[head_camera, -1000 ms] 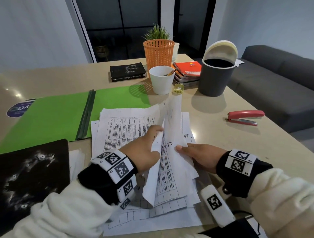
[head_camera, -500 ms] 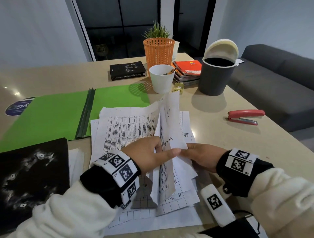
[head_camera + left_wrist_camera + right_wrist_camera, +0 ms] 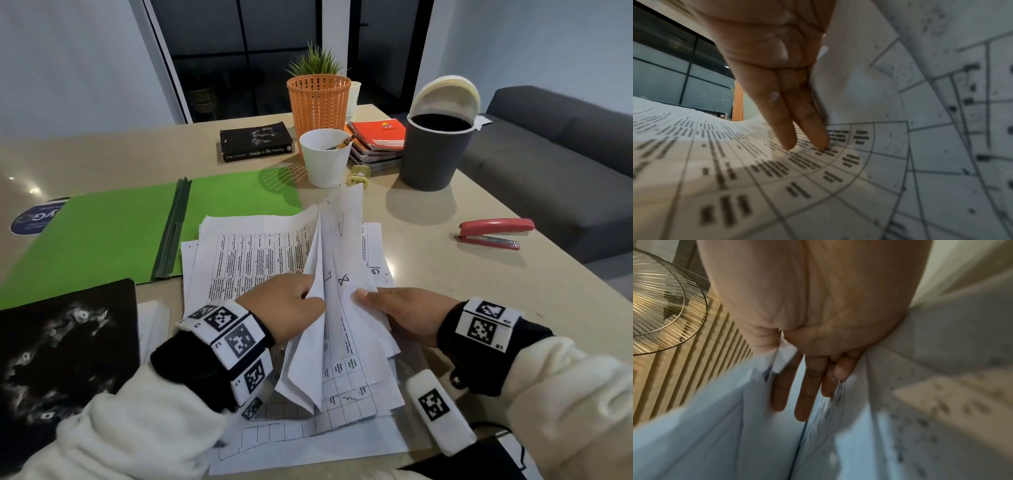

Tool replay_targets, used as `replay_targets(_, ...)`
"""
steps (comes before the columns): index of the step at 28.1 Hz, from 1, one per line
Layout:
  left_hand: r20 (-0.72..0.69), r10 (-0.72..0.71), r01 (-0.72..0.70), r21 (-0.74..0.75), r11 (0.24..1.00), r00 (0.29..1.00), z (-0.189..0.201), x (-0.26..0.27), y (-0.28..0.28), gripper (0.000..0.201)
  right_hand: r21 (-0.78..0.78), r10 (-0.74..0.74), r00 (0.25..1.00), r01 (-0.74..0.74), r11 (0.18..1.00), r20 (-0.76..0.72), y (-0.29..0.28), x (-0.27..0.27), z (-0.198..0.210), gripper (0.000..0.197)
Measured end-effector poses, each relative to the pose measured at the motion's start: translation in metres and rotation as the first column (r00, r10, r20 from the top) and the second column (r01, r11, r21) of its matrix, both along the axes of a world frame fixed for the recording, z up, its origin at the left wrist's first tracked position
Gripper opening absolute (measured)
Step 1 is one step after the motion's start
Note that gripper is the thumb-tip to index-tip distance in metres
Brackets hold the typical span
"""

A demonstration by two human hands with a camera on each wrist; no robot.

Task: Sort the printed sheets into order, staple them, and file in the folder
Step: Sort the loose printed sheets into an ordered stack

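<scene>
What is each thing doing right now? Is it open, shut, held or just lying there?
Printed sheets: loose, unstapled, some lifted on edge.
Left hand: holds lifted sheets.
Right hand: pinches lifted sheets.
Green folder: open, flat.
Red stapler: untouched, lying closed.
Grey bin: lid tipped open.

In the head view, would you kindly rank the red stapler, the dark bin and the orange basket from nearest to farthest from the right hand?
From the right hand:
1. Red stapler, right, table edge.
2. Dark bin, beyond the stapler.
3. Orange basket, far side, by the plant.
</scene>
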State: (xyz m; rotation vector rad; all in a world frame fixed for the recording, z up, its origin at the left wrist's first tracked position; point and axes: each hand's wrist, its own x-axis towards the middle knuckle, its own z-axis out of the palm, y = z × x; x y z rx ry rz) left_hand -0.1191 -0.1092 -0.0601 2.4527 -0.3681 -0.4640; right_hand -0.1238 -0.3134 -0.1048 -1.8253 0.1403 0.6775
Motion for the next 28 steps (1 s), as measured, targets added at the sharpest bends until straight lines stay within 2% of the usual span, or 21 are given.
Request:
replay_targets(4,-0.019,-0.008,0.008,-0.002,1.000,1.000,-0.001,0.005,0.005,0.018,0.021,-0.114,0.992,0.115,0.993,-0.044,-0.001,-0.001,0.000,0.055)
replay_targets(6,-0.017,-0.012,0.013,0.021,1.000,1.000,-0.002,0.005,0.006,0.018,0.000,-0.113,0.993,0.113,0.994,-0.036,-0.002,-0.001,0.001,0.057)
replay_targets(9,-0.003,-0.018,0.019,0.089,0.996,1.000,-0.001,0.005,0.006,0.012,-0.038,-0.083,0.996,0.083,0.996,-0.014,0.000,-0.003,0.006,0.041)
replay_targets(10,-0.006,-0.018,0.019,0.094,0.995,1.000,0.001,0.004,0.005,0.017,-0.037,-0.065,0.998,0.065,0.997,-0.011,0.000,-0.004,0.007,0.039)
replay_targets(13,-0.004,-0.080,0.080,0.034,0.996,0.997,0.005,-0.001,0.005,0.066,-0.056,-0.042,0.999,0.042,0.998,0.003,0.001,-0.005,0.009,0.037)
replay_targets(14,0.003,-0.111,0.110,0.032,0.993,0.994,0.008,-0.003,0.004,0.070,-0.068,-0.047,0.999,0.048,0.997,0.016,0.002,-0.005,0.010,0.039)
replay_targets(17,0.010,-0.176,0.175,0.030,0.984,0.984,0.006,-0.004,0.002,0.072,-0.067,-0.035,0.999,0.036,0.997,0.017,0.002,-0.004,0.009,0.044)
replay_targets(22,0.024,-0.199,0.197,0.078,0.977,0.980,0.001,-0.002,0.000,0.078,0.018,-0.085,0.996,0.085,0.996,-0.002,0.004,-0.003,0.008,0.034)
replay_targets(24,0.018,-0.207,0.204,0.092,0.975,0.978,0.002,-0.003,-0.001,0.078,0.038,-0.058,0.998,0.058,0.998,-0.004,0.004,-0.004,0.010,0.027)
replay_targets(28,0.030,-0.194,0.190,0.095,0.977,0.981,0.003,-0.003,-0.001,0.063,0.060,-0.004,1.000,0.005,0.998,-0.011,0.004,-0.004,0.009,0.022)
